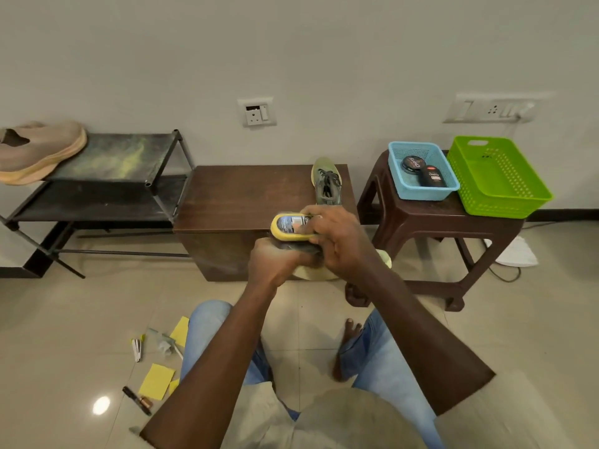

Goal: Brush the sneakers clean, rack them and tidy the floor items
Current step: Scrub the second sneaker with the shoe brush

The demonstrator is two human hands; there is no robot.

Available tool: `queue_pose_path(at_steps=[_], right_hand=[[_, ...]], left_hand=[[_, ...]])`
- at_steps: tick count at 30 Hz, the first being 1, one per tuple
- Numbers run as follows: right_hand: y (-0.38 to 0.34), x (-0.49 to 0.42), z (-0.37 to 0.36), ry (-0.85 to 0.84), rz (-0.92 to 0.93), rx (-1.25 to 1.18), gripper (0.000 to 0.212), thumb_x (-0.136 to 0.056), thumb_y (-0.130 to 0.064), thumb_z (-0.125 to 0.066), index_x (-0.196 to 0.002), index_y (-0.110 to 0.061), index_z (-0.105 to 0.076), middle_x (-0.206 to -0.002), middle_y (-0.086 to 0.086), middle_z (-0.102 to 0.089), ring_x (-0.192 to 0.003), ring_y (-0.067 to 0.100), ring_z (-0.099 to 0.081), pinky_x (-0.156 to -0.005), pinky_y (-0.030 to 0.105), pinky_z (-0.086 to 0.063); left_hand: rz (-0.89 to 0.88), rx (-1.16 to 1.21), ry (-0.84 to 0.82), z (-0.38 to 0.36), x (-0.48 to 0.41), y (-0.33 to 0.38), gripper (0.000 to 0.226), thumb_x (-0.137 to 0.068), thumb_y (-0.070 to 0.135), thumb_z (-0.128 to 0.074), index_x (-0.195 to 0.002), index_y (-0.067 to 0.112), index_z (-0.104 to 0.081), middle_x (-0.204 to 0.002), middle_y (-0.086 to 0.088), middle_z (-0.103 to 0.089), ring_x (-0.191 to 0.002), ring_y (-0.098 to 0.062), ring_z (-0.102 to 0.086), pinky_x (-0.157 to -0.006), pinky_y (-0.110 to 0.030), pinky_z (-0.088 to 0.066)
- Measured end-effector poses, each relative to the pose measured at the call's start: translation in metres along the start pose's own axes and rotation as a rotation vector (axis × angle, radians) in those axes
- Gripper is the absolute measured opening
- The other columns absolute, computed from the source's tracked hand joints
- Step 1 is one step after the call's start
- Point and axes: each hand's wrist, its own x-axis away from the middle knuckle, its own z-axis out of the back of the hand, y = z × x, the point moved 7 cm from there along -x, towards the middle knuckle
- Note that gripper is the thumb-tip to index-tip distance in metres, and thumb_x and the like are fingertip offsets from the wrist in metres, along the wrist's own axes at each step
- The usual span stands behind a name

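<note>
Step in hand: brushing, first shoe of the green pair.

- Left hand [275, 259] is wrapped round the held sneaker [319, 273], fingers curled tight. It's lifted just in front of the wooden bench [246, 196], probably so it can be turned to the bristles. Hands hide most of it; only the pale sole edge shows.
- Right hand [337, 238] clamps the brush [287, 225] by its yellow back, fingers curled over the sides, bristle side down on the shoe. Looks set for short scrubbing strokes.
- Second sneaker [326, 181] is parked on the bench's right end, toe to the wall. I'd say it's queued within reach.
- Shoe rack [123, 163] is just left of the bench. A tan shoe [39, 150] sits on the top shelf and overhangs its left edge. Neither green shoe is racked yet.
- Brown stool [421, 222] is right of the bench. On it are a blue basket [421, 192] holding two polish tins [413, 163] and a green basket [499, 196], a likely drop for the loose bits.
- Floor clutter is in front of the bench, to its left: yellow notes [156, 381], a marker [136, 400], a battery [146, 402], a nail clipper [137, 350] and a crumpled wrapper [162, 341]. None of it is tidied.

Early in the task. Can't tell how clean the held shoe is.
</note>
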Motion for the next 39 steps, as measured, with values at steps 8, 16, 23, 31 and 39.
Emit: queue_pose_path(at_steps=[8, 16, 23, 31, 39], right_hand=[[-0.011, -0.009, 0.0, 0.01, 0.037, -0.056, 0.025, -0.087, -0.012, -0.052, -0.105, -0.009, -0.069, -0.117, 0.01, -0.064, -0.105, 0.028, -0.059, -0.089, 0.04, -0.047], [0.05, 0.009, 0.014, -0.003, -0.176, -0.01, 0.032, -0.084, -0.006, -0.05, -0.112, -0.004, -0.066, -0.122, 0.012, -0.062, -0.112, 0.025, -0.056, -0.095, 0.048, -0.049], [0.016, 0.004, 0.004, -0.021, 0.009, -0.067, 0.027, -0.081, 0.002, -0.056, -0.104, -0.005, -0.068, -0.117, 0.012, -0.065, -0.104, 0.025, -0.057, -0.089, 0.036, -0.047], [0.018, 0.013, 0.004, 0.086, -0.008, -0.078, 0.025, -0.083, 0.004, -0.059, -0.105, -0.004, -0.068, -0.116, 0.016, -0.065, -0.107, 0.025, -0.057, -0.093, 0.037, -0.046], [0.062, 0.025, 0.022, 0.093, -0.083, -0.005, 0.022, -0.086, -0.005, -0.054, -0.104, -0.008, -0.067, -0.12, 0.013, -0.063, -0.11, 0.021, -0.054, -0.087, 0.047, -0.052]], left_hand=[[0.011, 0.028, 0.035, 0.009, -0.005, 0.0, 0.055, -0.022, 0.035, -0.087, -0.075, 0.023, -0.079, -0.077, 0.003, -0.076, -0.075, -0.018, -0.072, -0.079, -0.042, -0.06], [0.062, -0.042, 0.059, 0.023, -0.005, 0.002, 0.05, -0.043, 0.023, -0.097, -0.077, 0.009, -0.063, -0.083, -0.012, -0.072, -0.079, -0.027, -0.07, -0.081, -0.05, -0.059], [0.051, 0.018, 0.056, 0.025, -0.014, -0.003, 0.058, -0.038, 0.022, -0.098, -0.088, 0.007, -0.075, -0.08, -0.001, -0.076, -0.074, -0.016, -0.072, -0.065, -0.03, -0.057], [0.052, 0.048, 0.054, 0.023, -0.017, 0.0, 0.069, -0.022, 0.026, -0.096, -0.086, 0.009, -0.076, -0.079, 0.0, -0.076, -0.073, -0.018, -0.072, -0.069, -0.033, -0.059], [0.003, 0.074, 0.076, 0.036, -0.015, 0.005, 0.041, -0.048, 0.008, -0.096, -0.083, 0.002, -0.074, -0.075, -0.002, -0.075, -0.066, -0.015, -0.069, -0.062, -0.029, -0.054]])
